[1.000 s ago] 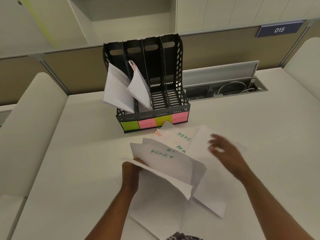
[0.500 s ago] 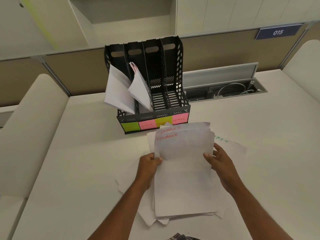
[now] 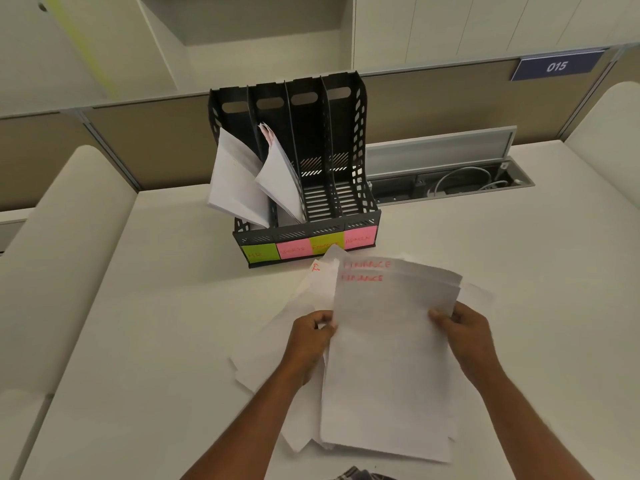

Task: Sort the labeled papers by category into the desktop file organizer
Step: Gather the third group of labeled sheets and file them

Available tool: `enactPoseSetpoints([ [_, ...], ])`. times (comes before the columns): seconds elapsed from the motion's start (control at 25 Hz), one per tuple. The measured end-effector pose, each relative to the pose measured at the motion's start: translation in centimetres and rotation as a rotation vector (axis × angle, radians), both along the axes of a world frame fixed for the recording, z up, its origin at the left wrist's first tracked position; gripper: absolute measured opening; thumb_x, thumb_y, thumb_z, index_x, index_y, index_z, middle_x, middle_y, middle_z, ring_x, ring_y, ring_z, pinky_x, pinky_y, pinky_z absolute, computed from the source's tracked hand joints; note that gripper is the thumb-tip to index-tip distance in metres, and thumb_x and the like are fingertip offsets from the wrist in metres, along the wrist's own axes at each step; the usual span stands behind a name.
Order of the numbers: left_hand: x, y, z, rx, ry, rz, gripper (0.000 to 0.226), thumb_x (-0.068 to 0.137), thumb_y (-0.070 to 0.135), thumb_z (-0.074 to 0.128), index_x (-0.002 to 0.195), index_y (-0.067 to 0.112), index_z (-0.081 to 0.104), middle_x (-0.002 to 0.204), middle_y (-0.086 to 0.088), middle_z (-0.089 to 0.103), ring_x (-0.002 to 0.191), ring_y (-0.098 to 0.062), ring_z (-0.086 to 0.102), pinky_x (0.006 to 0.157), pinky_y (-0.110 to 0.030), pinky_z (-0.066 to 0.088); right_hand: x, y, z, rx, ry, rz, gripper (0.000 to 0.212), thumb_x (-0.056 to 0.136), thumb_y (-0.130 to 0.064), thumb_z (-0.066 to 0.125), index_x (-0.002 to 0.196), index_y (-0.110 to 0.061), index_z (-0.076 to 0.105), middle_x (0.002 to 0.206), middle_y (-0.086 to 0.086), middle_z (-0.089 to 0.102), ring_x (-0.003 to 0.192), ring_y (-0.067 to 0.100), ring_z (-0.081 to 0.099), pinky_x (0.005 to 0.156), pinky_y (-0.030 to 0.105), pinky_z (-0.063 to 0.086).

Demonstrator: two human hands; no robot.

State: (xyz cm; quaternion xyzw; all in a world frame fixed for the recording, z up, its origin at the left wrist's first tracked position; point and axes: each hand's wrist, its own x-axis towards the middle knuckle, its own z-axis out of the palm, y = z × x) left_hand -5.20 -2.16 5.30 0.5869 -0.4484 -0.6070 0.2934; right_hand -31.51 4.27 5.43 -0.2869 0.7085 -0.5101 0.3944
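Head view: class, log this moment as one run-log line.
left hand + right hand: gripping FINANCE papers | organizer: FINANCE slot empty

Both hands gathered loose papers into FINANCE stack (image 3: pixel 391 358), gripping edges.

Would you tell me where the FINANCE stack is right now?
In the head view, the FINANCE stack is held between left hand and right hand, just before the organizer.
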Motion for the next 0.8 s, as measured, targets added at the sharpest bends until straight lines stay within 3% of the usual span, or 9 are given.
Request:
enactPoseSetpoints([
  [0.08, 0.2, -0.1, -0.5, -0.008, -0.077, -0.052, 0.034, 0.096, 0.002, 0.054, 0.102, 0.030, 0.072, 0.117, -0.001, 0.072, 0.087, -0.014, 0.066, 0.072, -0.020, 0.051, -1.1, 0.0, 0.0, -0.022, 0.013, -0.149, 0.017, 0.092, -0.011, 0.068, 0.107, -0.009, 0.075, 0.087, 0.003, 0.076, 0.078, 0.023, 0.070, 0.069, 0.029, 0.056],
  [0.16, 0.2, -0.2, -0.8, -0.080, -0.187, -0.154, 0.046, 0.096, -0.003, 0.048, 0.120, 0.031, 0.066, 0.134, -0.005, 0.063, 0.107, -0.023, 0.062, 0.092, -0.024, 0.049, -2.4, -0.1, -0.2, -0.029, -0.016, -0.240, 0.017, 0.093, -0.013, 0.066, 0.107, -0.010, 0.074, 0.088, 0.002, 0.074, 0.081, 0.025, 0.067, 0.073, 0.031, 0.052],
  [0.24, -0.4, -0.2, -0.5, -0.182, -0.258, -0.347, 0.059, 0.097, 0.001, 0.050, 0.144, 0.035, 0.042, 0.149, 0.001, 0.048, 0.122, -0.014, 0.052, 0.104, -0.020, 0.038, -2.9, -0.5, -0.4, -0.029, -0.086, -0.265, 0.014, 0.094, -0.014, 0.065, 0.104, -0.014, 0.074, 0.091, 0.003, 0.073, 0.084, 0.025, 0.066, 0.075, 0.031, 0.051],
  [0.32, -1.4, -0.5, -0.3, -0.246, -0.283, -0.501, 0.076, 0.098, 0.019, 0.057, 0.156, 0.039, 0.011, 0.148, 0.011, 0.039, 0.121, -0.008, 0.045, 0.110, -0.028, 0.037, -2.6, -0.8, -0.7, 0.006, -0.145, -0.282, 0.012, 0.094, -0.013, 0.065, 0.099, -0.018, 0.074, 0.093, 0.002, 0.073, 0.084, 0.024, 0.067, 0.078, 0.032, 0.051],
  [0.36, -1.4, -0.8, -0.6, -0.294, -0.324, -0.485, 0.080, 0.098, 0.025, 0.057, 0.156, 0.038, 0.004, 0.146, 0.009, 0.042, 0.124, -0.011, 0.045, 0.111, -0.034, 0.038, -2.3, -0.9, -0.9, 0.027, -0.163, -0.285, 0.011, 0.094, -0.012, 0.065, 0.099, -0.018, 0.073, 0.092, 0.001, 0.073, 0.083, 0.022, 0.067, 0.076, 0.031, 0.051],
  [0.48, 0.1, -3.3, -1.8, -0.466, -0.697, -0.235, 0.063, 0.098, 0.018, 0.052, 0.155, 0.017, 0.024, 0.145, -0.010, 0.050, 0.132, -0.029, 0.047, 0.108, -0.042, 0.039, -1.2, -0.8, -2.2, 0.125, -0.182, -0.257, 0.014, 0.094, -0.011, 0.064, 0.105, -0.010, 0.073, 0.093, 0.003, 0.073, 0.083, 0.023, 0.067, 0.075, 0.032, 0.052],
  [0.6, 2.4, -6.0, -2.1, -0.370, -0.979, -0.192, 0.051, 0.097, 0.018, 0.052, 0.147, 0.012, 0.039, 0.140, -0.011, 0.053, 0.130, -0.032, 0.047, 0.104, -0.045, 0.040, 0.0, -0.2, -4.2, 0.213, -0.152, -0.166, 0.013, 0.094, -0.014, 0.064, 0.102, -0.012, 0.075, 0.096, 0.006, 0.075, 0.088, 0.028, 0.070, 0.084, 0.041, 0.056],
  [0.72, 3.2, -7.9, -2.3, -0.317, -0.898, -0.220, 0.049, 0.097, 0.018, 0.052, 0.145, 0.010, 0.043, 0.136, -0.014, 0.058, 0.126, -0.032, 0.051, 0.105, -0.044, 0.044, 0.9, 0.0, -4.9, 0.255, -0.045, -0.108, 0.013, 0.095, -0.018, 0.061, 0.087, -0.023, 0.071, 0.094, 0.002, 0.074, 0.089, 0.028, 0.069, 0.088, 0.047, 0.057],
  [0.8, 3.0, -9.0, -2.1, -0.283, -0.793, -0.194, 0.048, 0.098, 0.016, 0.052, 0.145, 0.009, 0.045, 0.137, -0.014, 0.058, 0.127, -0.032, 0.052, 0.108, -0.043, 0.042, 1.1, 0.0, -4.9, 0.261, -0.001, -0.083, 0.013, 0.095, -0.019, 0.060, 0.089, -0.023, 0.070, 0.095, 0.003, 0.073, 0.090, 0.028, 0.068, 0.087, 0.046, 0.056],
])
